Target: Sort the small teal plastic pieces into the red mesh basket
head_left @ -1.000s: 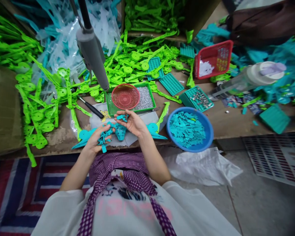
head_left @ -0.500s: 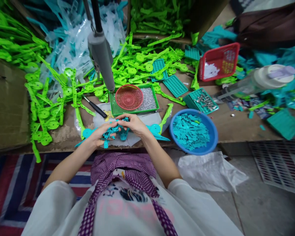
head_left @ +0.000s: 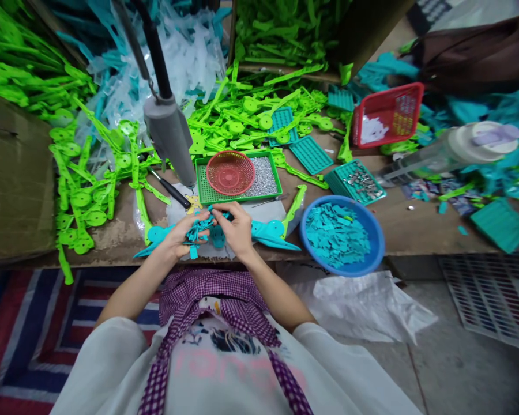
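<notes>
Bench (head_left: 410, 230): hands (head_left: 239, 231) now closer together.

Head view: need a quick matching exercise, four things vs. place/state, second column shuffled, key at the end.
Things
1. Round red basket
2. Blue basin
3. Left hand
4. Grey power screwdriver

Place or state
A. Heaped with flat teal pieces, at the front edge of the table
B. Hanging from above, nose pointing down
C. Sitting on the green tray
D. Cupped around a bunch of small teal parts

Pairs: 1-C, 2-A, 3-D, 4-B
</notes>
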### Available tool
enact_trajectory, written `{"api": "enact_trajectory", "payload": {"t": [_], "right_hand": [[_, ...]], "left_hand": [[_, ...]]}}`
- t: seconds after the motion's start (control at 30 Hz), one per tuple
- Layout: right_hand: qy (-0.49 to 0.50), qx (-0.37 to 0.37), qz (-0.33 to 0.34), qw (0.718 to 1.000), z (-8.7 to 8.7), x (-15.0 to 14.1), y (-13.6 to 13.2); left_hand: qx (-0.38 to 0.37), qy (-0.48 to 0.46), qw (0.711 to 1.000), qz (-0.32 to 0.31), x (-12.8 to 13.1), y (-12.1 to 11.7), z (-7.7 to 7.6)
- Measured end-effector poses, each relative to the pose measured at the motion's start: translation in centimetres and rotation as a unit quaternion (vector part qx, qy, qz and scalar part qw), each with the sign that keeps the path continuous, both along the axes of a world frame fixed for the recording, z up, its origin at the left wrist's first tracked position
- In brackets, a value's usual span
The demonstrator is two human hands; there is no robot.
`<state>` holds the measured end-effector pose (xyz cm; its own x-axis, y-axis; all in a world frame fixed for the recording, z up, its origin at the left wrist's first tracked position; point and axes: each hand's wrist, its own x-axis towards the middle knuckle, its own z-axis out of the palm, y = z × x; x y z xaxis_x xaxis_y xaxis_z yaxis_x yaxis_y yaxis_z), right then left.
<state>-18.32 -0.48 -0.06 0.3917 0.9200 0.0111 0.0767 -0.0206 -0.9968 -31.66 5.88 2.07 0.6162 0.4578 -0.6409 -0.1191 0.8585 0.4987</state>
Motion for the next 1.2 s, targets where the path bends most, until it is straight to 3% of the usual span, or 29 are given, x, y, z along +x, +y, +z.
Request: {"api": "enact_trajectory", "payload": {"t": [0.13, 0.33, 0.4, 0.5, 0.6, 0.7, 0.77, 0.87, 0.9, 1.0, 1.07, 1.2], "right_hand": [[0.026, -0.002, -0.017, 1.0, -0.6, 0.2, 0.1], [0.172, -0.048, -0.057, 0.982, -1.0, 1.1, 0.9], [0.123, -0.018, -0.089, 0.988, -0.6, 2.5, 2.0], [-0.056, 0.041, -0.112, 0.991, 0.1, 5.1, 5.0], [-0.231, 0.002, -0.023, 0.973, 0.1, 7.0, 8.7], [-0.293, -0.062, 0.077, 0.951, 0.0, 7.5, 10.5], [-0.292, -0.047, 0.066, 0.953, 0.5, 6.8, 9.6], [-0.237, 0.034, 0.004, 0.971, 1.5, 4.2, 5.3], [-0.204, 0.046, 0.014, 0.978, 1.7, 3.1, 3.5], [-0.137, 0.034, 0.128, 0.982, 1.2, -0.7, -0.9], [-0.123, 0.026, 0.144, 0.981, 0.4, -2.6, -2.0], [-0.066, 0.028, 0.09, 0.993, -0.7, -4.1, -1.2]], "left_hand": [[0.005, -0.007, 1.0, -0.017, 0.1, -0.2, 0.2], [-0.01, -0.03, 0.999, -0.011, 0.1, -0.4, 0.7], [-0.017, -0.026, 1.0, -0.001, 0.1, -0.4, 0.6], [-0.041, -0.018, 0.999, 0.016, 0.2, -0.4, 0.3], [-0.067, -0.018, 0.997, 0.046, 0.5, -0.6, 0.3], [-0.082, -0.029, 0.993, 0.084, 0.6, -0.8, 0.5], [-0.085, -0.041, 0.988, 0.121, 0.6, -0.8, 0.6], [-0.072, -0.058, 0.972, 0.218, 0.6, -0.5, 0.4], [-0.062, -0.056, 0.963, 0.256, 0.7, -0.3, 0.2], [-0.026, -0.025, 0.933, 0.359, 1.1, 0.2, -0.3], [-0.015, -0.005, 0.915, 0.403, 1.6, 0.3, -0.6], [0.018, -0.001, 0.899, 0.438, 2.4, 0.3, -1.0]]}}
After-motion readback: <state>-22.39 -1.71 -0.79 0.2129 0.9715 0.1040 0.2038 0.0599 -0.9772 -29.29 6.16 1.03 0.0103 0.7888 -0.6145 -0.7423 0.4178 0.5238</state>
